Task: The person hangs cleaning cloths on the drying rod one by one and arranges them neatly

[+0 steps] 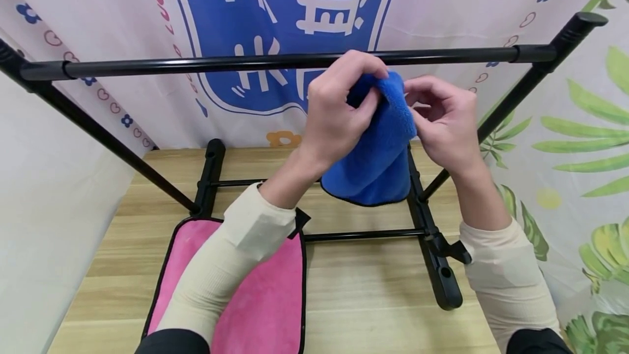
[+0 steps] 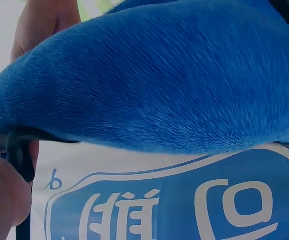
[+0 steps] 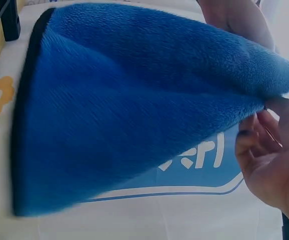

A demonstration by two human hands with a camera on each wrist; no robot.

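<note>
A blue plush towel [image 1: 368,157] hangs between both hands in front of a black tubular rack, its upper end just below the glossy top rail [image 1: 196,64] in the head view; whether it touches the rail cannot be told. Its long axis runs steeply down and slightly left, from a narrow, bunched top to a wider, curved lower edge bound in thin black trim. The left hand [image 1: 341,102] pinches the folded upper edge between thumb and fingers; the right hand [image 1: 444,124] pinches the towel's edge beside it, thumb against curled fingertips. The pile is short and velvety, gathered into a soft cone with a lengthwise crease. Below, a pink plush towel [image 1: 270,299] with rounded corners and black binding lies flat on the wood-grain tabletop [image 1: 368,288], its long side pointing toward the person.
</note>
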